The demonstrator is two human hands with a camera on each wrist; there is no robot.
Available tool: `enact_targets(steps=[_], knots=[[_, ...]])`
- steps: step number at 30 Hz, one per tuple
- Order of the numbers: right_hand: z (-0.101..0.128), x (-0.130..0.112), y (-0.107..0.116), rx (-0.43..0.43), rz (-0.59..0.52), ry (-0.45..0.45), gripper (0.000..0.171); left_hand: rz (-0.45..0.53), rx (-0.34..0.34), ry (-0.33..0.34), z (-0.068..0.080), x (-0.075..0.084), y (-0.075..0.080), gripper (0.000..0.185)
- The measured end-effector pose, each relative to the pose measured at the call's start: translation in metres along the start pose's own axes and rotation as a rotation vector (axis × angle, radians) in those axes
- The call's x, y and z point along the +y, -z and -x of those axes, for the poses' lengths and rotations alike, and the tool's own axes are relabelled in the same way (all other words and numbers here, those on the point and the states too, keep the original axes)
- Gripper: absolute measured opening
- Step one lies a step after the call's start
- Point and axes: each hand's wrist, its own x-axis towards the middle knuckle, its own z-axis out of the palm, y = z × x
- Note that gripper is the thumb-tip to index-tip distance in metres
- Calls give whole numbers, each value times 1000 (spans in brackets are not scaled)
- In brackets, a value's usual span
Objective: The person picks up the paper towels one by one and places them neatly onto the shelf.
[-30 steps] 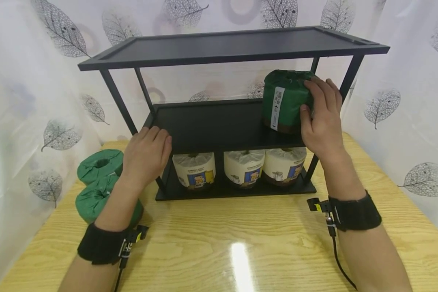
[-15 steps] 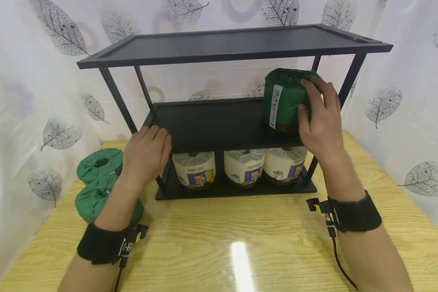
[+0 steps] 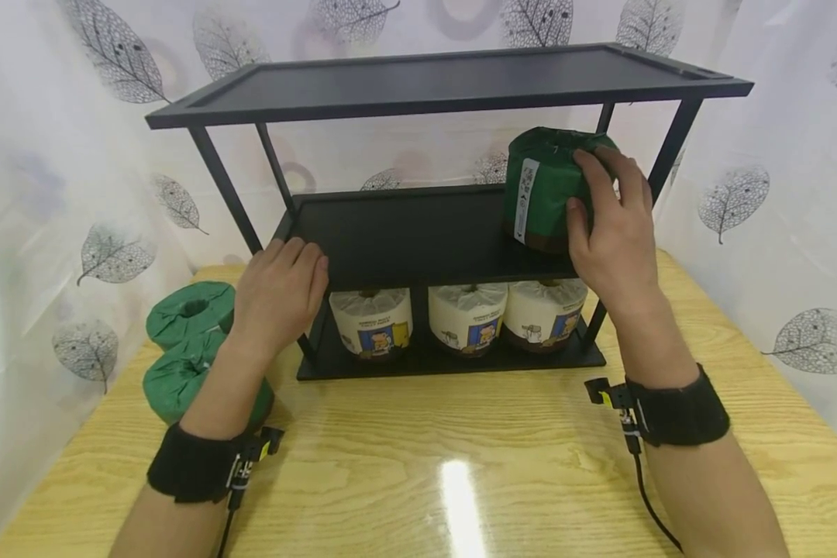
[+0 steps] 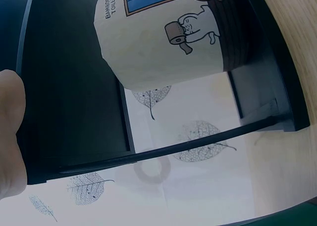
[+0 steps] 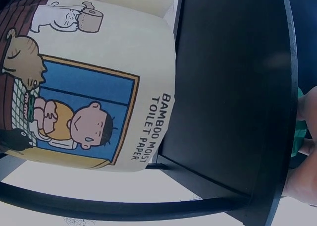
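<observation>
head: above yellowish wooden tabletop (image 3: 377, 449), looking forward-down at black three-tier rack (image 3: 390, 240) | left wrist: close, sideways, facing leftmost cream paper-wrapped cylindrical roll (image 4: 148, 52) | right wrist: close, sideways, facing rightmost cream roll (image 5: 99, 94) | each roll shared with head

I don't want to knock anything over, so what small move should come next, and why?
I'd probably ease the right hand off the green roll: the roll seems to rest on the middle shelf near its right end, and two more green rolls sit on the table to the rack's left.
</observation>
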Motion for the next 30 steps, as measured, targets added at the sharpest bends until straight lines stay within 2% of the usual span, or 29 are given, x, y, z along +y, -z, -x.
enact_targets(steps=[16,24,26,30], knots=[[2,-8,-3,17,23,-56,45,-2,9,-7,1,-1,0,44],[-3,5,6,58,-104,18,49,4,10,-5,2,1,-1,43],[-5,10,11,25,-113,33,48,4,12,-7,1,1,-1,42],[-7,18,19,-108,-120,18,47,6,13,-7,0,0,0,42]])
